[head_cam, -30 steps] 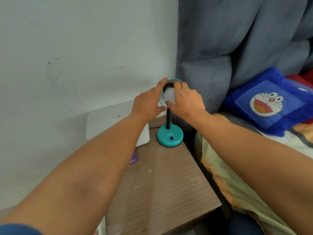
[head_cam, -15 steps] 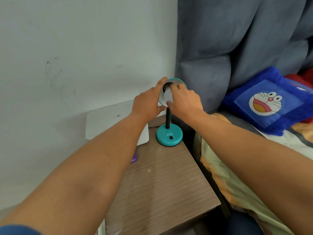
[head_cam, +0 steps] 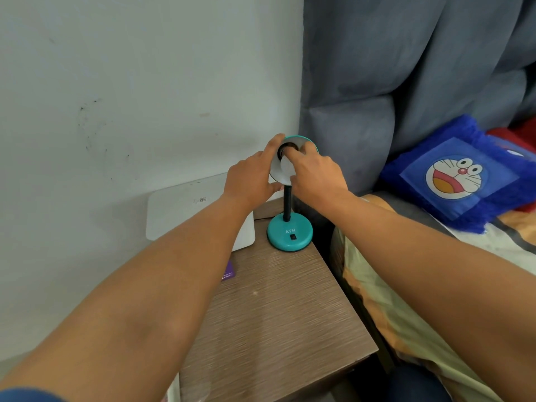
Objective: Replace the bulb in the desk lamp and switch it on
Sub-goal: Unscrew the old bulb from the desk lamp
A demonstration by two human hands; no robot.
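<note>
A small teal desk lamp stands at the back right corner of a wooden bedside table (head_cam: 278,320), with a round base (head_cam: 290,234) and a black neck. Its shade (head_cam: 277,174) faces me. My left hand (head_cam: 251,181) grips the shade's left rim. My right hand (head_cam: 314,175) holds a white bulb (head_cam: 287,168) at the dark socket (head_cam: 282,150) in the middle of the shade; the fingers cover most of the bulb. A black switch (head_cam: 293,237) sits on the front of the base.
A white flat box (head_cam: 185,211) leans against the wall behind my left arm. A purple card (head_cam: 228,271) lies on the table. A bed with a blue cartoon cushion (head_cam: 455,178) borders the table on the right; a grey curtain (head_cam: 406,68) hangs behind.
My right hand has turned on the bulb and pushed it closer into the socket. The left hand stays on the shade.
</note>
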